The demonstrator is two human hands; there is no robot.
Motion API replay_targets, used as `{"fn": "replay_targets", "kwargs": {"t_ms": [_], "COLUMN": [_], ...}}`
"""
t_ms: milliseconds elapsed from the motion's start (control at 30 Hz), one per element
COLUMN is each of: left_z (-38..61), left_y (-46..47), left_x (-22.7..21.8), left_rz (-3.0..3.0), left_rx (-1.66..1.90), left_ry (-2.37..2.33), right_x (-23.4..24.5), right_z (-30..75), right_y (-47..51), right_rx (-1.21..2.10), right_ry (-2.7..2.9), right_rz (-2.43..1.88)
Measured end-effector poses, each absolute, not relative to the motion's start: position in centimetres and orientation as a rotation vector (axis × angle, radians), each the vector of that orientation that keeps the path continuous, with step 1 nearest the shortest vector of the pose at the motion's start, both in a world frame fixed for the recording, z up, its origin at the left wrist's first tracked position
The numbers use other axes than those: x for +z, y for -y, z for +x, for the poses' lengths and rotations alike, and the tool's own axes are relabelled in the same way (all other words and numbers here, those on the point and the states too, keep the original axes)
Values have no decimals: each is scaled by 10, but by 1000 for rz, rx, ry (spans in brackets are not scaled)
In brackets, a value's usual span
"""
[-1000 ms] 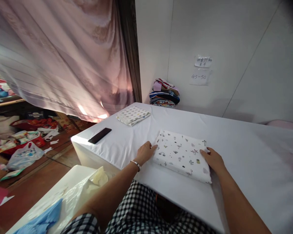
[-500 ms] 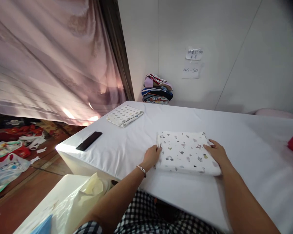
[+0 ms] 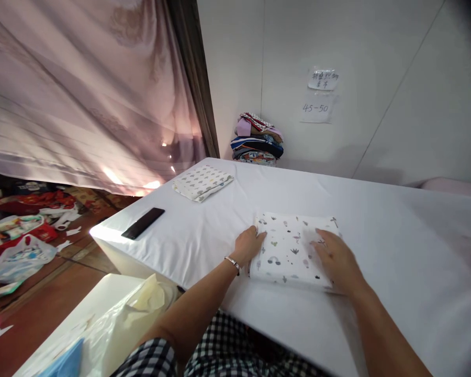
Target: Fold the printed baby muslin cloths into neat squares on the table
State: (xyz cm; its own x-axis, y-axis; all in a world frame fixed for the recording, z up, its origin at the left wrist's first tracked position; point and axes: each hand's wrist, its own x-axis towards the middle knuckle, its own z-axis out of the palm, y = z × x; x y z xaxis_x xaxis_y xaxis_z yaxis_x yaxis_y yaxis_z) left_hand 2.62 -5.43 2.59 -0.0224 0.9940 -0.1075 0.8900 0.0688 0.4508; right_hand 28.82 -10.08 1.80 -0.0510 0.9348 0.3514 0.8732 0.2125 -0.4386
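Observation:
A folded white cloth [image 3: 286,248] printed with small plants, rainbows and birds lies flat on the white-covered table [image 3: 275,193] in front of me. My left hand [image 3: 248,247] holds its left edge, thumb over the top; the other fingers are partly hidden at the side. My right hand [image 3: 335,259] rests on the cloth's right part with fingers apart, slightly blurred, covering that corner. Farther back on the left of the table lies another folded white cloth [image 3: 202,182] with a grey cloud-like pattern.
A dark flat phone-like object [image 3: 143,223] lies near the table's left edge. A stack of folded fabrics [image 3: 257,140] stands behind the table by the wall. At lower left is a white surface with a pale plastic bag [image 3: 141,309]. Bags and scraps [image 3: 25,259] litter the floor.
My right hand has moved from the cloth's right edge inward onto its top, its fingers now spread. My left hand stays at the left edge. The view has shifted slightly.

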Motion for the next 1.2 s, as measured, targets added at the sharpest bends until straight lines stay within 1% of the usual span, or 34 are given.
{"fn": "replay_targets", "kwargs": {"t_ms": [133,400,533,667,800,1067,1200], "left_z": [27,19,18,19,19,18,15], "left_y": [50,35,29,29,29,28,29], "left_x": [19,21,17,7,4,3,-1], "left_rz": [1878,1888,1812,1775,1797,1905,1934], "left_rx": [321,295,367,522,516,498,531], "left_ry": [-1992,-1951,-1981,-2040,-2022,-1996,-1955], "right_x": [5,3,6,7,6,0,-1], "right_z": [261,260,259,273,291,290,287], "right_y": [103,102,103,99,92,89,88], "right_rx": [179,166,153,38,8,57,-74], "right_ry": [2276,2325,2299,2164,1972,1934,1938], "right_rz": [-1598,-1683,-1789,-2020,-2217,-2257,-2309]}}
